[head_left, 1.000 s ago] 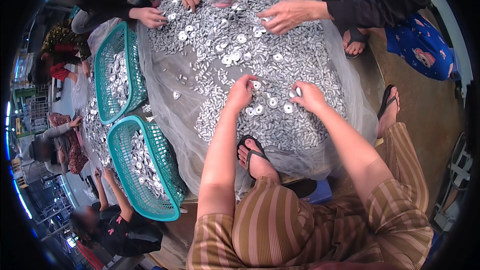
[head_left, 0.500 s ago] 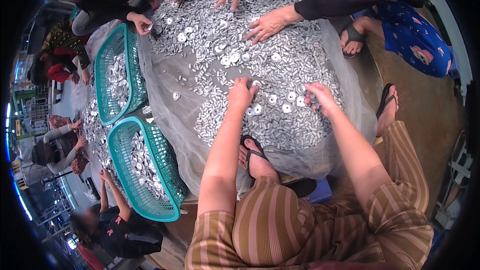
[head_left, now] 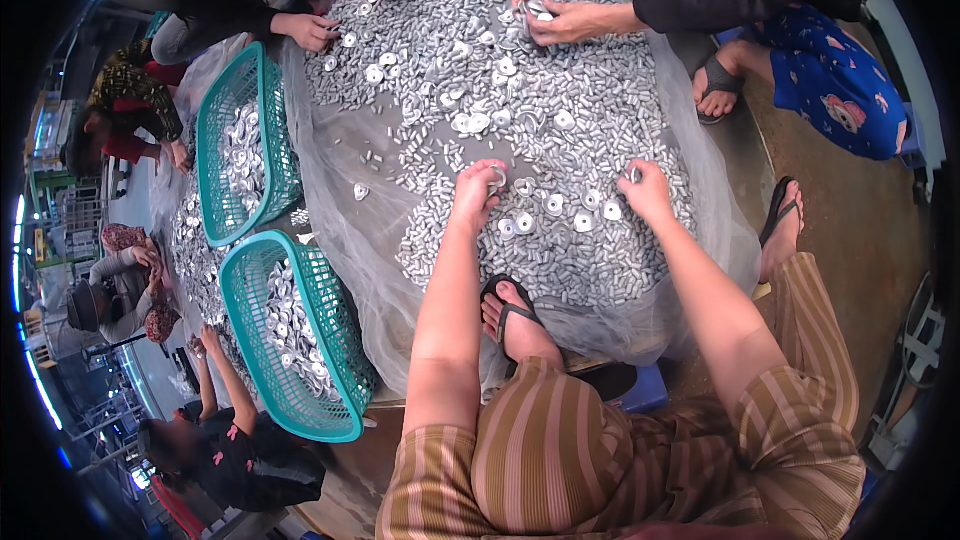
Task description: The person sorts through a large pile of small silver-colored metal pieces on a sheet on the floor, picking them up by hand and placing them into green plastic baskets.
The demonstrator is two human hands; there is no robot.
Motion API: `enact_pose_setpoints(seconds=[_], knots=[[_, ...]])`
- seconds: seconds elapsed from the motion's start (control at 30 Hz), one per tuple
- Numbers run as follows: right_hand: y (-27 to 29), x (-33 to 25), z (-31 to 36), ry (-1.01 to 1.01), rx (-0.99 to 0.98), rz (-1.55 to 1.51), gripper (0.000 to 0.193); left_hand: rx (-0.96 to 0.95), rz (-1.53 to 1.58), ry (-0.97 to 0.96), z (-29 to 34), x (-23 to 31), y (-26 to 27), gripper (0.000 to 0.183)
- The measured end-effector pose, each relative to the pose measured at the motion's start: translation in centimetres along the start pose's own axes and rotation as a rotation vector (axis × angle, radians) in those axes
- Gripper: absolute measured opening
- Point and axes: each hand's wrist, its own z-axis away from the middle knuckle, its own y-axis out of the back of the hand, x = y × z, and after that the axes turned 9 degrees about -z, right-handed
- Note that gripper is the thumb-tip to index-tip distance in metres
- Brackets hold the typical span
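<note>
A broad heap of small silver metal cylinders (head_left: 590,265) lies before me, with round metal discs (head_left: 584,222) with centre holes scattered on top. Over the heap's near left part, my left hand (head_left: 474,198) is closed, a metal disc (head_left: 497,178) pinched upright between thumb and fingers. To its right, my right hand (head_left: 648,190) is also closed; its fingertips grip a small silver piece (head_left: 635,176), mostly covered, that looks like another disc. Several loose discs lie between my two hands.
Two teal plastic baskets (head_left: 364,370) holding metal discs stand left of the heap. Thin translucent netting (head_left: 335,200) lies under the heap. Across from me, a co-worker's hands (head_left: 575,22) hold several discs; another person's hand (head_left: 308,30) reaches in at the far left.
My left hand has lifted a disc, and my right hand's fingers have closed on a piece. The co-worker's hands across from me have come together around discs.
</note>
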Motion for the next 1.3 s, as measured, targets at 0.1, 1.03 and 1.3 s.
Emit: enact_pose_setpoints(seconds=[0.1, 1.03, 1.3], knots=[[0.6, -2.0, -0.2, -0.437, -0.216, -0.696, 0.018, 0.005, 0.06, -0.012, 1.1, 0.6, 0.1, 0.006], [1.3, -3.1, 0.5, -0.431, -0.545, -0.723, 0.014, 0.319, 0.23, -0.093, 2.4, 0.6, 7.8, 0.014], [3.6, -5.3, 0.2, -0.626, -0.766, -1.181, 0.02, 1.067, -1.323, -0.102, 1.4, -3.8, 19.2, 0.041]])
